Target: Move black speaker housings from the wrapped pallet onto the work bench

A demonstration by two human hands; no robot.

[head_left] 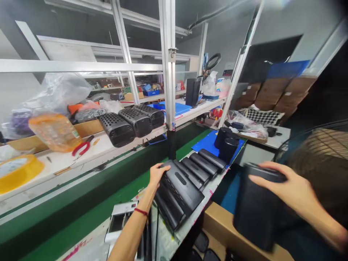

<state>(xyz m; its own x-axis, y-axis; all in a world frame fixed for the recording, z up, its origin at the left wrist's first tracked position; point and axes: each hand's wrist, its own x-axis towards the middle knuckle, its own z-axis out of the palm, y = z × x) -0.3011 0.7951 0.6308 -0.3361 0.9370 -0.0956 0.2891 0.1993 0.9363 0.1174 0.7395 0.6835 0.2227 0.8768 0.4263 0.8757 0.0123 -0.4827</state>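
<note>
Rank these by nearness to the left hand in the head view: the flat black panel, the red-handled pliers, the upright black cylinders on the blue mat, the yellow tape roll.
1. Flat black panel: under the left hand, touching it.
2. Upright black cylinders: to the right, beyond the row of panels.
3. Red-handled pliers: up left, on the white shelf.
4. Yellow tape roll: far left edge.

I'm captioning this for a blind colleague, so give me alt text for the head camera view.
At a factory workbench, the person's left hand rests on a flat black panel atop a row of black housings, while the right hand grips the top of a black cylindrical casing. A green conveyor belt runs alongside, below a shelf of perforated black shells.
</note>
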